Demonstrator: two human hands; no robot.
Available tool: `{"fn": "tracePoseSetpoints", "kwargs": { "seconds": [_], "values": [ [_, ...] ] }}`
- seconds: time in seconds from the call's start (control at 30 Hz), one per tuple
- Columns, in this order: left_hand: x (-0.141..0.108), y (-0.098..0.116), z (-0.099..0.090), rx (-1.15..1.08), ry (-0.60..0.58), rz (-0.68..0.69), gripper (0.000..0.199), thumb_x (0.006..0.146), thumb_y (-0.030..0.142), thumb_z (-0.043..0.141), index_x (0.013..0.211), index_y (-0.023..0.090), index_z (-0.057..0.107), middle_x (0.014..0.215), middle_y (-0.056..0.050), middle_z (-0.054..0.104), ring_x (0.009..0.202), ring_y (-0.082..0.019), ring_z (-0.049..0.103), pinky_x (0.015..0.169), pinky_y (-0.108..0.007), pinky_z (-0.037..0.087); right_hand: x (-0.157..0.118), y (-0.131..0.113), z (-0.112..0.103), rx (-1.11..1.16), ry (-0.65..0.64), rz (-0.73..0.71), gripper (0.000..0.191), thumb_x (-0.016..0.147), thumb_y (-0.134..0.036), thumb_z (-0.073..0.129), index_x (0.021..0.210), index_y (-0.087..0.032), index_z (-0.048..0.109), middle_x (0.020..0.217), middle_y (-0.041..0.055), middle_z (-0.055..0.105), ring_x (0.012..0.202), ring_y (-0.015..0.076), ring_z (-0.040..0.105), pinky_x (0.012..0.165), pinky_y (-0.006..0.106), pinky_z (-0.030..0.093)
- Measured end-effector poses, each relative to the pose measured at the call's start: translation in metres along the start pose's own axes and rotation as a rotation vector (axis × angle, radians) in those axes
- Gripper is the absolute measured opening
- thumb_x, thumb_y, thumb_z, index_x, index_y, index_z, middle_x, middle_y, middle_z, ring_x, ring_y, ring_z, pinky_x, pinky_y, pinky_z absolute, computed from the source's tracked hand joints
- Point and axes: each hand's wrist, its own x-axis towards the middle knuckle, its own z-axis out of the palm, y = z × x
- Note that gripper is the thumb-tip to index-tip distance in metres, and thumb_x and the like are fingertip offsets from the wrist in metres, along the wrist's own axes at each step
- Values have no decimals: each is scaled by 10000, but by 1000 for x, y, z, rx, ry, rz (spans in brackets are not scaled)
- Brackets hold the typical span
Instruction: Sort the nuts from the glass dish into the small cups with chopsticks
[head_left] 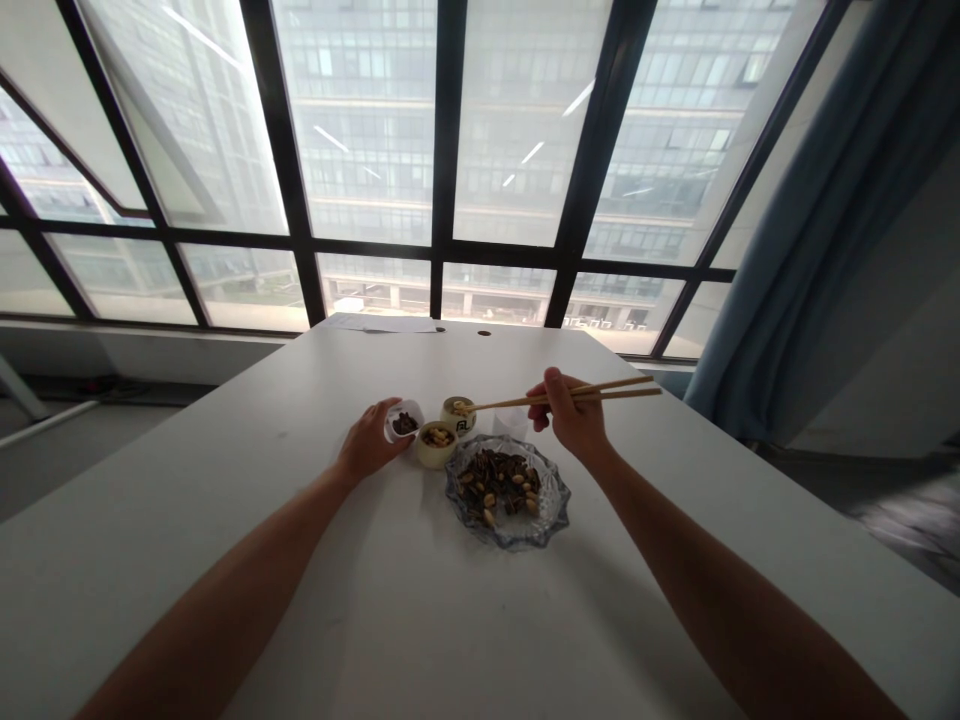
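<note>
My left hand [373,440] is wrapped round a small white cup [391,427] with dark bits inside, tilted toward me. In my right hand [570,412] is a pair of wooden chopsticks [517,401], their tips at the mouth of a small cream cup with a dark character [469,424]. Pale pieces show at those tips; whether they are gripped I cannot tell. A second cream cup [435,457], with light brown pieces in it, stands between the white cup and a scalloped glass bowl [555,500]. Dark seeds and several pale nuts [490,499] lie in the bowl.
Behind the bowl stands a translucent white cup [511,422], partly hidden. White paper sheets [382,324] lie at the far edge of the white table [390,620], near two round holes. Beyond are windows, and a blue curtain [772,260] hangs at the right.
</note>
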Motion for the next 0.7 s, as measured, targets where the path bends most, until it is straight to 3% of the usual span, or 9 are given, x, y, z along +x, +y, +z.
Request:
{"fn": "tracePoseSetpoints", "kwargs": {
  "seconds": [0.07,0.23,0.37,0.43,0.57,0.7],
  "values": [
    [0,0,0,-3,2,3,590,760,401,716,1279,229,496,1256,-114,645,1145,-288,634,908,-403,564,-7,11,9,30,-8,15,584,821,-727,563,665,-172,656,478,20,610,347,108,526,333,219,409],
    [0,-1,1,2,12,3,593,756,397,722,1281,239,495,1253,-104,647,1131,-283,640,914,-410,562,-15,30,24,53,-237,104,569,788,-720,615,740,-158,685,545,23,650,430,118,594,413,220,476],
    [0,-2,3,9,15,4,602,756,412,724,1282,222,499,1246,-111,650,1138,-287,635,949,-415,547,-2,16,9,24,-48,102,632,780,-772,564,664,-157,651,467,17,604,352,104,527,350,213,419],
    [0,-2,3,16,21,2,607,755,417,726,1283,218,502,1246,-115,650,1135,-290,637,959,-421,540,7,3,-5,-43,-17,111,672,774,-804,529,591,-163,617,405,14,556,296,94,467,300,208,352],
    [0,-2,2,19,25,2,607,753,417,730,1283,220,508,1249,-115,651,1130,-293,641,947,-420,545,18,-18,-34,-282,-300,178,708,722,-838,547,533,-159,605,362,16,521,264,84,432,283,200,311],
    [-1,-4,3,21,28,8,610,750,413,736,1282,217,510,1250,-115,651,1129,-295,642,938,-416,548,18,-22,-44,-417,-494,153,708,757,-828,515,571,-154,624,405,23,557,304,87,475,325,197,364]
  ]
}}
